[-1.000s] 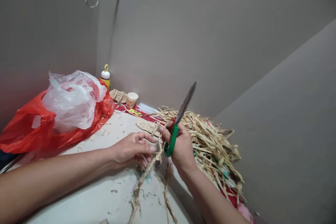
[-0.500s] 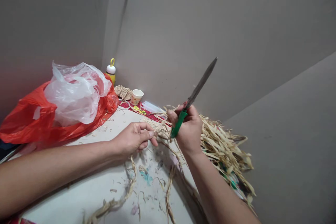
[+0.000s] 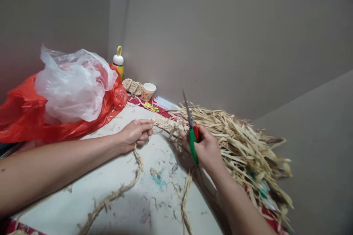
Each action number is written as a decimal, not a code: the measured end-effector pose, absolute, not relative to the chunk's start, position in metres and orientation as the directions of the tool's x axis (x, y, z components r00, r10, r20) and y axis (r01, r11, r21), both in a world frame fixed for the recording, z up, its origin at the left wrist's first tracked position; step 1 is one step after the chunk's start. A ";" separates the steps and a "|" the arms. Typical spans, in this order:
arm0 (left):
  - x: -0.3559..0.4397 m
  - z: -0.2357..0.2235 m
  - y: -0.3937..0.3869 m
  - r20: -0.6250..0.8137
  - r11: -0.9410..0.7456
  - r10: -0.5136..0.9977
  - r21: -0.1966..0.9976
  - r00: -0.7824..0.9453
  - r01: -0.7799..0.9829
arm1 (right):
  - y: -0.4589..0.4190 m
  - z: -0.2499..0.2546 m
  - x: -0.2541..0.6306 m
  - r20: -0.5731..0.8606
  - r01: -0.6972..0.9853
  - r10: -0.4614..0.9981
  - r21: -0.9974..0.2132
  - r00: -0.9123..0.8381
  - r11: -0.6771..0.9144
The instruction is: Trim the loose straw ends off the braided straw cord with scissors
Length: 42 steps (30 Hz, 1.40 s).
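My left hand [image 3: 139, 131] is closed, thumb and fingers pinching the end of a woven straw piece [image 3: 162, 122]. A twisted straw rope [image 3: 121, 191] comes out from below this hand and curves down toward me over the board. In my right hand [image 3: 208, 148] is a pair of scissors [image 3: 192, 130] with green and red handles, its blades together and pointing up. Loose straw ends [image 3: 178, 132] bunch just left of the scissors; whether the right fingers also touch them I cannot tell. Another straw strand [image 3: 186, 202] hangs down below the right hand.
A big heap of dry straw strips [image 3: 248, 143] lies to the right. Left stand red and white plastic bags [image 3: 74, 88], a yellow bottle [image 3: 118, 64], a woven straw sole [image 3: 132, 86] and a paper cup [image 3: 149, 91]. Scraps dot the white board [image 3: 154, 213]; grey walls rise behind.
My right hand has come down and slightly right with the scissors, which now point more upright. My left hand has tightened its fingers and shifted a little left. The view has tilted slightly.
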<state>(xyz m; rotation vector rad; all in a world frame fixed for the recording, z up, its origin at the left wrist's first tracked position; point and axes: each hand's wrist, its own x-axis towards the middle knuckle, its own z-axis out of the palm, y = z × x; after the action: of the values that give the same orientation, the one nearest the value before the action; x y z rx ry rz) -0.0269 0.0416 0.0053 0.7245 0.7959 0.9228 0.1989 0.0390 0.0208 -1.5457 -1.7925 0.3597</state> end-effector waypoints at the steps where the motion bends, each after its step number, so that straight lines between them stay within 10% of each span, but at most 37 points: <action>1: -0.026 0.006 0.041 -0.271 0.422 0.882 0.818 0.385 -0.391 | 0.035 0.020 0.201 0.340 0.774 0.940 -0.586 -0.032 0.238; 20: -0.026 0.004 0.042 -0.262 0.392 0.907 0.812 0.331 -0.432 | -0.006 0.032 0.212 0.202 0.964 0.945 0.111 -0.259 0.241; 42: -0.022 0.004 0.040 -0.228 0.381 0.894 0.838 0.385 -0.390 | -0.025 -0.014 0.223 0.407 0.988 0.903 0.117 -0.140 0.101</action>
<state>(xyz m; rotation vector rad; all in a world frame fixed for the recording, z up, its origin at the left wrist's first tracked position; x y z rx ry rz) -0.0217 0.0400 0.0043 0.7787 0.7729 0.9325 0.2228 -0.0250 -0.0145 -1.8891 -2.1449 -0.5347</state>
